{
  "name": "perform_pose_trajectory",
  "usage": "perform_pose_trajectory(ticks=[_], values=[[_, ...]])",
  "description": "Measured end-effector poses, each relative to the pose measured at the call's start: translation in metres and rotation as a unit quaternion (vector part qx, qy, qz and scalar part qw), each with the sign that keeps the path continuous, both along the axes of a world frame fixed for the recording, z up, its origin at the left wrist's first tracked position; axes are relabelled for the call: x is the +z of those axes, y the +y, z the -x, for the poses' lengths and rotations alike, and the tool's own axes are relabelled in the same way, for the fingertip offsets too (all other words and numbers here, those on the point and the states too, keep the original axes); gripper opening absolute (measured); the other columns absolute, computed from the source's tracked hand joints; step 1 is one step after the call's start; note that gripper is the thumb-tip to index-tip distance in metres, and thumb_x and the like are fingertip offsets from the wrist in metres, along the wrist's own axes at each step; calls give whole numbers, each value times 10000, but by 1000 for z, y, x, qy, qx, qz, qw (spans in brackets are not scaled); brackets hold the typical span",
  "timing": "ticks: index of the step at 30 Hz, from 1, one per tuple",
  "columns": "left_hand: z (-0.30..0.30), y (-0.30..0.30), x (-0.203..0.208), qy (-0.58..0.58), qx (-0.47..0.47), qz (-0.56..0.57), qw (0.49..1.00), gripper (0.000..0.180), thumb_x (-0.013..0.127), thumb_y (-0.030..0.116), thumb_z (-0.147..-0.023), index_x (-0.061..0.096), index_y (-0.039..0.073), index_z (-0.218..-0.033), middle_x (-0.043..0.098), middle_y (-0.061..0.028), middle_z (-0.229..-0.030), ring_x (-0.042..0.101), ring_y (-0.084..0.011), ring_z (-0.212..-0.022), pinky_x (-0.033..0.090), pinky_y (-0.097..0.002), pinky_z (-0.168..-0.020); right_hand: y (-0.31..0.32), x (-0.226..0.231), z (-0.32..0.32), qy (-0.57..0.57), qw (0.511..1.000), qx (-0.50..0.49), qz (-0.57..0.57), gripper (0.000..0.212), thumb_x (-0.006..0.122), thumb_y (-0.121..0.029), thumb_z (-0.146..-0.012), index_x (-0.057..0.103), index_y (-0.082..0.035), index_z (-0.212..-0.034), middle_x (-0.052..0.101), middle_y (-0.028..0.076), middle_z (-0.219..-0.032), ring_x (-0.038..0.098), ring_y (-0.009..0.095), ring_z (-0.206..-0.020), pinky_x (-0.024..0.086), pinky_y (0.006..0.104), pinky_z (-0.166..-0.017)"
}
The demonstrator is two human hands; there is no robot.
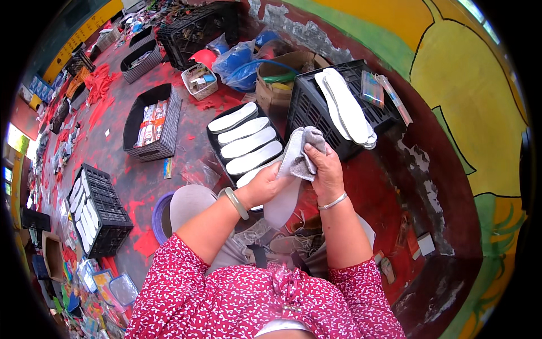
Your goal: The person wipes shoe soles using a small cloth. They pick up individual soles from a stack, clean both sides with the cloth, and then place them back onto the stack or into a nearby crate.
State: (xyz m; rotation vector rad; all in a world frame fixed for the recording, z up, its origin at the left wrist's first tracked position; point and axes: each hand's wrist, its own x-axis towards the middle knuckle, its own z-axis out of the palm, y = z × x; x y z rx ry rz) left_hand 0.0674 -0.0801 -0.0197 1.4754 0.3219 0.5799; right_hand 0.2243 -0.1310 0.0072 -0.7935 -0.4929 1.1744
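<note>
Head view: holding a pale insole (281,208) in the left hand (264,186), with thumb and fingers nearly closed on it and the fingertips mostly hidden. Clutching a bunched grey cloth (302,153) in the curled right hand (328,174), with the cloth overlapping the insole's upper end. Just beyond, on the floor (141,183), showing a black tray (215,151) with a row of white insoles (249,143). To its right, showing a black plastic crate (307,107) with more insoles (347,110) stacked on top.
</note>
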Motion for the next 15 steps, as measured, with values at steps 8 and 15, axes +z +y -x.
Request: perform_pose_trajectory(ticks=[8, 15], values=[[-7, 7, -17, -29, 69, 5, 997, 314, 458, 271, -990, 485, 9, -1161, 565, -17, -1049, 519, -64, -943, 450, -223, -810, 5, -3, 17, -131, 987, -93, 6, 229, 609, -100, -900, 587, -13, -1111, 629, 21, -971, 593, 84, -844, 485, 214, -738], [-7, 4, 14, -3, 138, 67, 988, 235, 449, 257, -994, 513, 40, -930, 486, 38, -731, 433, -20, -688, 385, -176, -606, 12, -12, 13, -234, 959, -151, 44, 254, 613, -229, -912, 605, -10, -1039, 621, 6, -901, 552, 62, -782, 452, 209, -675]])
